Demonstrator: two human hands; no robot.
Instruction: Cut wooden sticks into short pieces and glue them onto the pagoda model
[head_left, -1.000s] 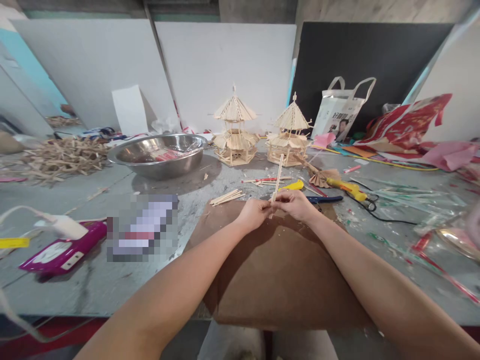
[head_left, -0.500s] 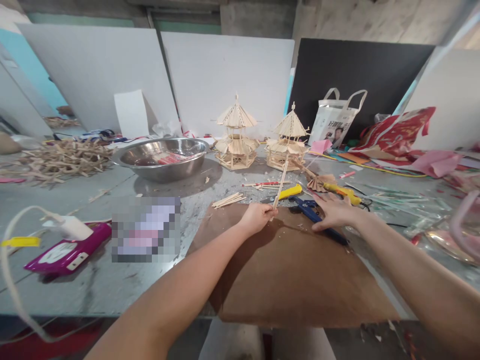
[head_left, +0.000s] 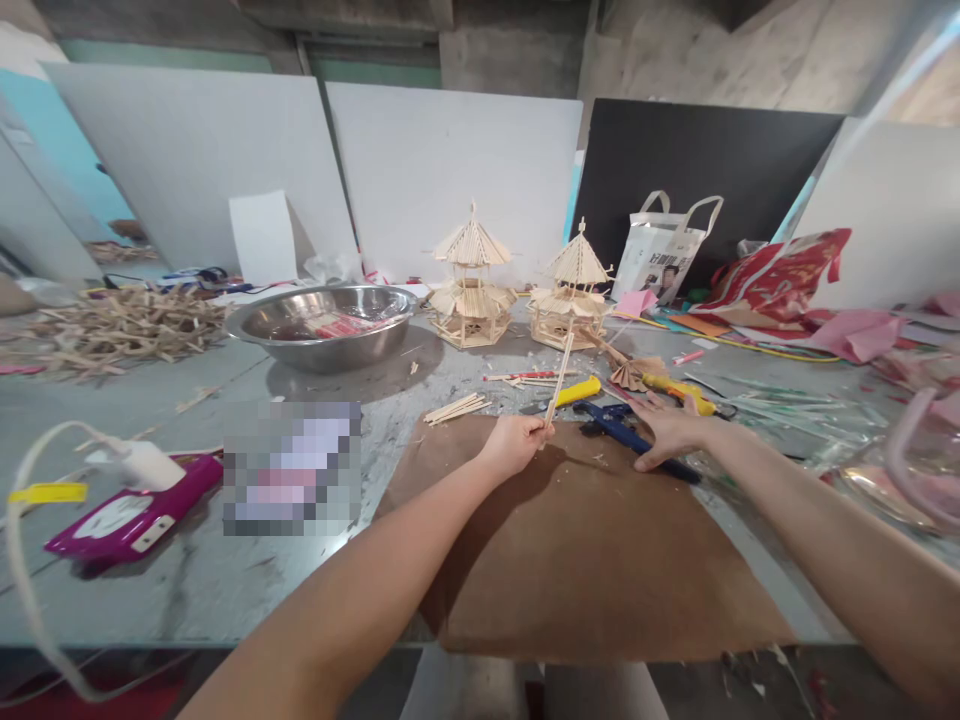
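Observation:
My left hand (head_left: pixel 516 443) is closed in a pinch on the lower end of a thin wooden stick (head_left: pixel 559 379), which stands nearly upright over the far edge of the brown cardboard sheet (head_left: pixel 585 560). My right hand (head_left: pixel 670 428) reaches to the right, fingers spread and laid over the blue-handled tool (head_left: pixel 628 437) at the cardboard's far right edge. A yellow-handled tool (head_left: pixel 577 391) lies just beyond the stick. Two small wooden stick pagodas (head_left: pixel 471 290) (head_left: pixel 571 292) stand further back.
A steel bowl (head_left: pixel 322 322) sits at the back left beside a heap of wood scraps (head_left: pixel 120 328). A magenta device (head_left: pixel 127 512) with a white cable lies front left. Loose sticks (head_left: pixel 454 408), a glue gun (head_left: pixel 679 388), bags and red paper crowd the right.
My right hand let go of the stick and moved right onto the blue-handled tool. My left hand kept holding the stick upright. The view tilted up slightly.

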